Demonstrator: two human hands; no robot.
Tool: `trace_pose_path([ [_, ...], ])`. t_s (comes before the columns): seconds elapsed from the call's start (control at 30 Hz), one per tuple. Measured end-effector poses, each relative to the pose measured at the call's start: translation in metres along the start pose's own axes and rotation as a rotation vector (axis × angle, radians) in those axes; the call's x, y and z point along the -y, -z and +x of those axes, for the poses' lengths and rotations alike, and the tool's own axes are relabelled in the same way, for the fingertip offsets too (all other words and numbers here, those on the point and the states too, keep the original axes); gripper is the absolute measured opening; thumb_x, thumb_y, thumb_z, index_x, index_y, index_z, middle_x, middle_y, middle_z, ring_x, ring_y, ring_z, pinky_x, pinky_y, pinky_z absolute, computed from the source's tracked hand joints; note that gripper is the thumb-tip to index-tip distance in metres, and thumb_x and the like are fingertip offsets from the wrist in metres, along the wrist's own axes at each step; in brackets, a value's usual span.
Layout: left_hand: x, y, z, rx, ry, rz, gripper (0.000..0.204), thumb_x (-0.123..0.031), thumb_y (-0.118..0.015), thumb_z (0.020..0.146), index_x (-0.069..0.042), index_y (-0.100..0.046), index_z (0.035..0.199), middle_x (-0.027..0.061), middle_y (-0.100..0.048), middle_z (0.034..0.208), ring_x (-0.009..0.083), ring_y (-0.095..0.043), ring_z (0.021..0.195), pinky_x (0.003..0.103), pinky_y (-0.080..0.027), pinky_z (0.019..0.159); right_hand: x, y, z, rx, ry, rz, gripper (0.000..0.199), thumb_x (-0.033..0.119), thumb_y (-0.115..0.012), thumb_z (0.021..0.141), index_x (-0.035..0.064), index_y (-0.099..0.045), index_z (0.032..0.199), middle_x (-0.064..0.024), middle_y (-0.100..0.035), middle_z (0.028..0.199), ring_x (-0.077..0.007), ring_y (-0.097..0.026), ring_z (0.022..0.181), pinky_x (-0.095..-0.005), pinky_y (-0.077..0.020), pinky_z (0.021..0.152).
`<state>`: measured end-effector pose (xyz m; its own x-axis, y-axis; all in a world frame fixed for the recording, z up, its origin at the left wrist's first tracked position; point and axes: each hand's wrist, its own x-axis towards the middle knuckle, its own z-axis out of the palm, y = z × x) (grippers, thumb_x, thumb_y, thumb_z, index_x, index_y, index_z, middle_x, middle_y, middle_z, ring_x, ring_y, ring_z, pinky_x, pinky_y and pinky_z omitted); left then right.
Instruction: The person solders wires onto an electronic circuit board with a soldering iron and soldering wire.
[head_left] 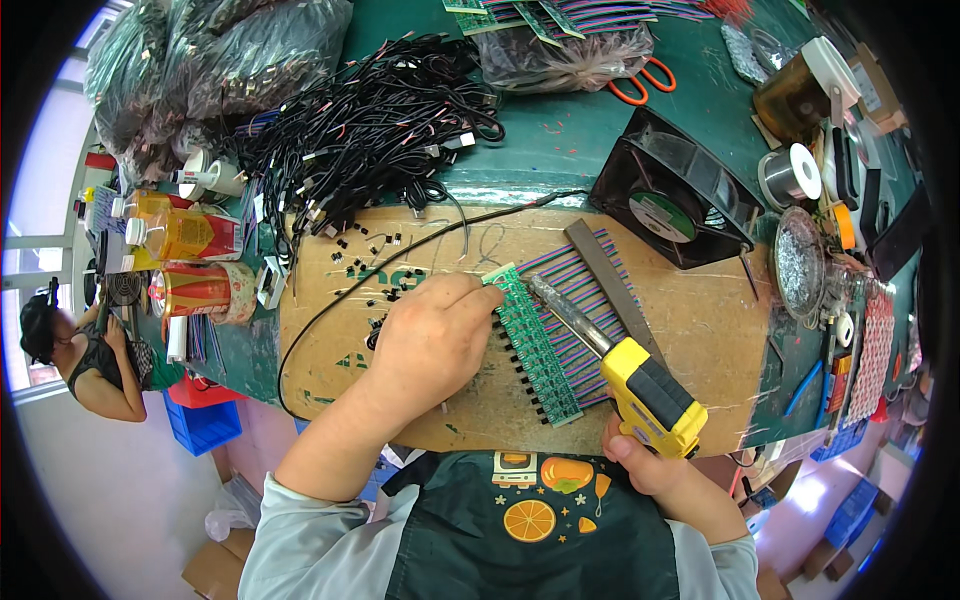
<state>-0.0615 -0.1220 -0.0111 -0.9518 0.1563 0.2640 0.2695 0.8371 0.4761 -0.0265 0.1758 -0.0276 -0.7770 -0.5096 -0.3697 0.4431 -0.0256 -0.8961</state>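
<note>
My right hand (645, 465) is wrapped round the yellow and black handle of a soldering gun (652, 398). Its metal tip reaches up and left to the far end of a green circuit board panel (540, 362). At that same end, my left hand (430, 335) is closed in a pinch; what its fingertips hold is hidden. Small black connectors line the panel's left edge. From its right side run purple, blue and pink striped wires (592, 335), with a grey-brown bar (612, 285) lying across them. Beneath all this is a brown cardboard sheet (705, 350).
A black fan (670, 190) stands behind the wires. Black cables (370, 130) heap at the back left, with loose black connectors (390, 240) nearby. A solder spool (790, 177) and a metal dish (799, 262) sit right. Another person (95, 360) sits far left.
</note>
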Motion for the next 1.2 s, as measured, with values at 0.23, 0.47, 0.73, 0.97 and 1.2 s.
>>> trace_pose_path([
  [0.23, -0.001, -0.001, 0.001, -0.012, 0.002, 0.012, 0.017, -0.002, -0.068, 0.08, -0.005, -0.071, 0.097, 0.0093, -0.069, 0.09, 0.0284, -0.068, 0.081, 0.038, -0.056, 0.069, -0.001, -0.002, 0.003, -0.009, 0.026, -0.055, 0.018, 0.005, -0.073, 0.084, 0.0022, -0.063, 0.098, -0.0027, -0.06, 0.075, -0.0114, -0.055, 0.064, -0.0281, -0.0448, 0.058],
  [0.47, -0.001, -0.002, -0.001, -0.022, -0.026, 0.036, 0.019, -0.001, -0.069, 0.079, -0.005, -0.071, 0.097, 0.0088, -0.068, 0.09, 0.0281, -0.067, 0.08, 0.037, -0.056, 0.068, 0.0, -0.003, 0.003, -0.019, -0.019, -0.042, 0.019, 0.006, -0.074, 0.083, 0.0019, -0.062, 0.097, -0.0028, -0.061, 0.078, -0.0116, -0.055, 0.066, -0.0283, -0.0452, 0.06],
  [0.73, -0.001, -0.001, 0.0, -0.018, -0.031, 0.022, 0.018, -0.001, -0.069, 0.079, -0.005, -0.07, 0.097, 0.0091, -0.067, 0.088, 0.028, -0.067, 0.079, 0.037, -0.055, 0.068, -0.003, -0.001, 0.003, -0.008, -0.035, -0.064, 0.019, 0.006, -0.073, 0.083, 0.0019, -0.062, 0.097, -0.003, -0.061, 0.078, -0.0124, -0.056, 0.067, -0.029, -0.0456, 0.061],
  [0.97, -0.002, -0.002, -0.003, -0.024, -0.029, 0.033, 0.018, 0.0, -0.069, 0.079, -0.005, -0.07, 0.097, 0.0093, -0.067, 0.089, 0.0282, -0.067, 0.079, 0.038, -0.055, 0.067, -0.007, 0.006, 0.002, 0.056, -0.01, -0.084, 0.035, 0.013, -0.071, 0.087, 0.0008, -0.054, 0.116, -0.0046, -0.058, 0.077, -0.013, -0.054, 0.066, -0.0284, -0.0444, 0.06],
  [1.2, -0.002, -0.002, -0.001, -0.011, -0.022, 0.025, 0.018, 0.0, -0.069, 0.079, -0.005, -0.07, 0.097, 0.0093, -0.067, 0.089, 0.0283, -0.067, 0.081, 0.038, -0.055, 0.069, -0.012, 0.008, -0.011, 0.034, 0.017, -0.166, 0.062, 0.021, -0.072, 0.089, -0.0025, -0.044, 0.14, -0.0076, -0.056, 0.076, -0.015, -0.052, 0.064, -0.0281, -0.0434, 0.059],
])
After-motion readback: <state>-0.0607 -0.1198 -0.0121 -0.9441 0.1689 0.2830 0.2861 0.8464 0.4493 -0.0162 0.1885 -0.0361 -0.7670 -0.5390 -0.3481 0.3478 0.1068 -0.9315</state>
